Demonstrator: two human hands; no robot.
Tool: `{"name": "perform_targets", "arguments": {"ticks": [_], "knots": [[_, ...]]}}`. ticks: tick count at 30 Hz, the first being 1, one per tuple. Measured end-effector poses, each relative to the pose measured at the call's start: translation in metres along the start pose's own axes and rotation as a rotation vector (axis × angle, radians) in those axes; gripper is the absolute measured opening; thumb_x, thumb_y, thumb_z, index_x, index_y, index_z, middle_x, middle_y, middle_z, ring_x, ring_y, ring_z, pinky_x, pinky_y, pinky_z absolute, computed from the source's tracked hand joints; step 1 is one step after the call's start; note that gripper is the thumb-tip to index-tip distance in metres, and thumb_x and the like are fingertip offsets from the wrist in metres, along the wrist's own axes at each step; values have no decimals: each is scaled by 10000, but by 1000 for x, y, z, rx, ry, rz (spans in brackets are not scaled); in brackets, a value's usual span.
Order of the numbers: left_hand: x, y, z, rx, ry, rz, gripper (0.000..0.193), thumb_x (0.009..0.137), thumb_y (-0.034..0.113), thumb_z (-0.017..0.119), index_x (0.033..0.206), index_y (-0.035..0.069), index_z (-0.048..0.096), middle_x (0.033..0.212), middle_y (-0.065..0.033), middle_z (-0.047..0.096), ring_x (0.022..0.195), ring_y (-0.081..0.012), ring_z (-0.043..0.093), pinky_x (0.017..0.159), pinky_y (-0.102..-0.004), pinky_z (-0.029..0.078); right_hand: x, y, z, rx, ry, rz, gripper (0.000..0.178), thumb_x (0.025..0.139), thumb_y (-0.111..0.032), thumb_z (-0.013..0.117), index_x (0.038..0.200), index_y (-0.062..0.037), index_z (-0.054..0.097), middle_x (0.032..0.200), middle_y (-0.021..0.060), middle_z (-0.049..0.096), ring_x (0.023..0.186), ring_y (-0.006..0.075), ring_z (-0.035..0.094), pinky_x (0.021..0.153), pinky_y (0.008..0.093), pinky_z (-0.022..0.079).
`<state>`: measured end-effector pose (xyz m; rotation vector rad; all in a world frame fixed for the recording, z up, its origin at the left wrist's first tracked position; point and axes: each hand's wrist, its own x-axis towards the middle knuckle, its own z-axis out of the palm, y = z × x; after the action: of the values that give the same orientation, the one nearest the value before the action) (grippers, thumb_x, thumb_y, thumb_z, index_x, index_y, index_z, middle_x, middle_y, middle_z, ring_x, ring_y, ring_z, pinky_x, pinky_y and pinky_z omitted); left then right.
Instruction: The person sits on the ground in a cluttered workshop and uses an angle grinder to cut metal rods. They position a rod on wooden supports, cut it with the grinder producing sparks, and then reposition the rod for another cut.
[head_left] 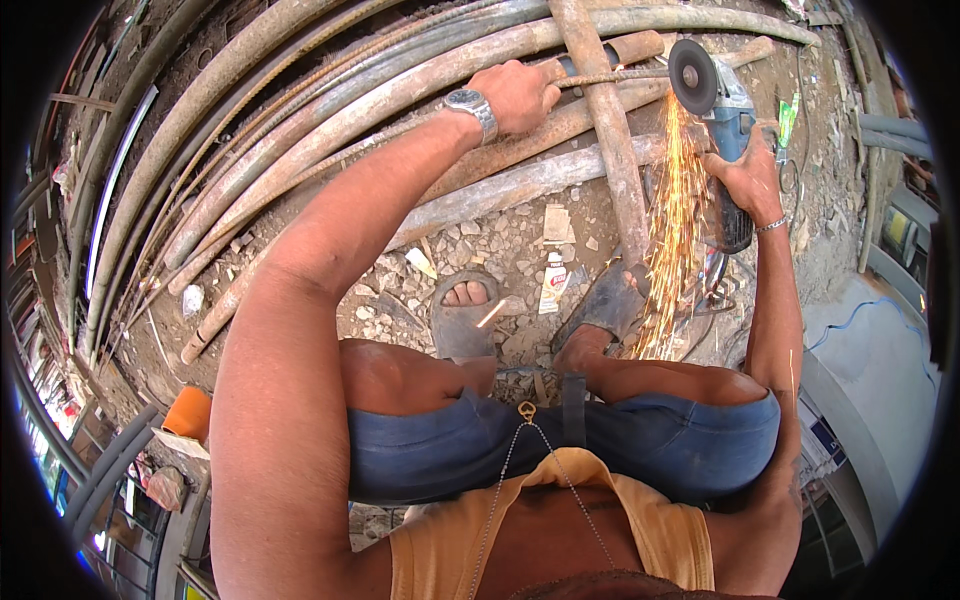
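The left hand (515,97) is clamped on a metal rod (635,75), fingers curled around it. The rod rests across a crosswise pipe (612,135), near that pipe's far end, and extends to the left edge of a dark disc (692,77); whether it continues behind the disc is hidden. The disc is mounted on a blue angle grinder (735,130), located to the right of the crosswise pipe. The right hand (752,182) is clamped around the grinder body. Sparks (672,210) stream from the disc toward the ground (475,235) beside the right sandal (608,300). Long pipes (500,190) lie on the ground beneath the crosswise pipe. A white tube (553,283) lies between the right sandal and the left sandal (463,320).
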<state>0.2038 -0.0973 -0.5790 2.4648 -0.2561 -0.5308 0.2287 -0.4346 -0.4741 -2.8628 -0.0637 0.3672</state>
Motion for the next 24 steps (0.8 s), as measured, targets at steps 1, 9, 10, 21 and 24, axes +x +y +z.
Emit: {"name": "perform_targets", "arguments": {"ticks": [1, 9, 10, 21, 24], "knots": [[1, -1, 1, 2, 1, 3, 378, 963, 360, 507, 1061, 32, 667, 911, -274, 686, 883, -455, 660, 810, -548, 518, 0, 0, 0, -1, 2, -6, 619, 635, -304, 790, 1058, 68, 533, 952, 282, 668, 874, 388, 674, 806, 435, 520], [8, -7, 2, -11, -36, 7, 407, 963, 372, 518, 1020, 2, 678, 934, -279, 684, 907, -456, 656, 828, -539, 509, 0, 1, 2, -2, -9, 0, 628, 637, -321, 780, 1065, 66, 532, 954, 287, 666, 873, 391, 674, 804, 434, 520], [8, -7, 2, -16, -26, 12, 407, 964, 371, 516, 1018, 1, 677, 934, -280, 684, 910, -455, 656, 830, -538, 508, 0, 1, 2, -21, -14, 21, 630, 637, -323, 780, 1067, 66, 533, 955, 287, 666, 873, 391, 674, 803, 433, 521], [6, -6, 0, -12, -25, 16, 392, 969, 355, 517, 1017, 0, 675, 921, -277, 684, 883, -457, 658, 806, -543, 511, -3, 0, -1, -1, -22, -8, 664, 619, -323, 791, 1072, 81, 523, 947, 297, 664, 870, 402, 675, 798, 441, 521], [6, -6, 0, -23, -7, 30, 393, 971, 350, 515, 1020, -8, 669, 918, -280, 683, 880, -456, 659, 807, -541, 510, -4, 1, -1, -19, -5, -20, 670, 620, -322, 791, 1078, 82, 516, 946, 302, 663, 871, 408, 674, 799, 444, 520]]}}
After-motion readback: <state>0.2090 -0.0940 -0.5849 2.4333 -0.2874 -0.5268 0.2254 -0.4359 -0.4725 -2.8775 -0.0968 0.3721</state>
